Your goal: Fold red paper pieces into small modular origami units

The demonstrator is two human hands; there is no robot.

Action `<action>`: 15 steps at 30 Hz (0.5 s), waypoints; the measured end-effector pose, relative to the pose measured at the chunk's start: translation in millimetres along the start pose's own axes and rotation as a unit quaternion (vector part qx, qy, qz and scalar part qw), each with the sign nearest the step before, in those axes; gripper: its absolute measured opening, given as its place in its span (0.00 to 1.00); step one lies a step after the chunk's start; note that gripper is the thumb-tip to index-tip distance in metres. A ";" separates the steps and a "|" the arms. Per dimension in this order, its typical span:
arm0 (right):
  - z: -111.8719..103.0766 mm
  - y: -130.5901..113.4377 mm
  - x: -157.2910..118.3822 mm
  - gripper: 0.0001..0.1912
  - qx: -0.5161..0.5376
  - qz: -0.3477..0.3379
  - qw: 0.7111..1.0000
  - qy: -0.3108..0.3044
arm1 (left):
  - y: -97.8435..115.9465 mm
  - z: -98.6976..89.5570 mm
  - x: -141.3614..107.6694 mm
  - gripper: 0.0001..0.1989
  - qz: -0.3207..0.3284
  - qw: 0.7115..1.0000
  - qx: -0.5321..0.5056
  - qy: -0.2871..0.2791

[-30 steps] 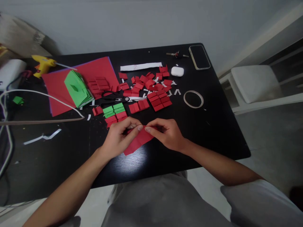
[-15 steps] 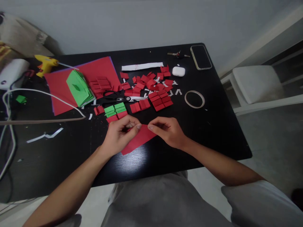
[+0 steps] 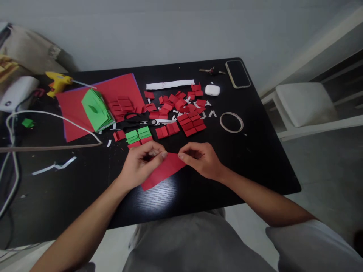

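Observation:
A piece of red paper [image 3: 163,173] is in front of me over the near part of the table, its upper edge between my two hands. My left hand [image 3: 140,164] is closed in a pinch on that paper, thumb against fingers. On the other side my right hand [image 3: 202,161] pinches the paper near its right corner. Just beyond the left hand lie green folded paper pieces [image 3: 138,135] with red ones below them, partly hidden by the fingers. Past the right hand sits a block of red folded pieces [image 3: 192,124].
Black scissors [image 3: 136,120] lie among red folded scraps [image 3: 172,101]. Farther left are a green paper stack [image 3: 96,109] on red sheets [image 3: 70,122], a yellow glue gun [image 3: 58,84] and a white cable [image 3: 56,112]. Rightward are a tape ring [image 3: 242,123], white case [image 3: 212,90], keys [image 3: 212,70] and phone [image 3: 238,74].
The view has shifted slightly, so the table sits a little lower. Both hands keep their pinch; the red paper's lower left corner has moved slightly left and down.

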State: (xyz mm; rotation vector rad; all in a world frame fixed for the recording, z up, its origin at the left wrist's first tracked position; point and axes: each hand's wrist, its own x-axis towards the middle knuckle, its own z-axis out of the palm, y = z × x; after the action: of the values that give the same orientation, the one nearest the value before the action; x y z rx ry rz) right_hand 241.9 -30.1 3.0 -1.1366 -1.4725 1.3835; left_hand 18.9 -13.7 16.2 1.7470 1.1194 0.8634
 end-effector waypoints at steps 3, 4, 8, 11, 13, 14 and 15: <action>-1.8 -0.3 1.4 0.06 0.015 0.002 1.000 0.004 | 0.2 -2.7 2.6 0.07 -0.004 1.000 -0.006 0.017; -1.8 -0.1 1.4 0.06 0.019 0.000 1.000 0.004 | 0.6 -3.0 3.4 0.06 -0.005 1.000 -0.010 0.019; 0.5 2.5 0.2 0.05 0.044 -0.002 0.999 -0.001 | 1.3 -1.8 5.3 0.07 -0.008 0.999 -0.025 0.031; 3.1 5.0 -0.9 0.06 0.048 -0.004 0.999 -0.002 | -1.1 0.0 4.3 0.07 -0.004 0.999 -0.033 0.020; 4.4 5.8 -1.5 0.06 0.040 -0.003 0.999 0.002 | -3.5 0.8 2.6 0.05 -0.004 0.999 -0.032 0.000; 4.7 5.7 -1.7 0.06 0.036 -0.001 0.999 0.002 | -4.6 0.9 1.8 0.04 -0.003 0.999 -0.030 -0.012; 4.9 5.4 -1.8 0.06 0.033 0.001 0.999 0.002 | -5.5 0.9 0.9 0.04 -0.001 0.999 -0.027 -0.023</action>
State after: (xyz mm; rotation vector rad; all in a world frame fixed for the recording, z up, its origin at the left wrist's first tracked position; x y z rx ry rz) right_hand 238.2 -33.2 -2.7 -1.0989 -1.4125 1.4205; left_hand 18.2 -11.8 10.9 1.7131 1.0585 0.8391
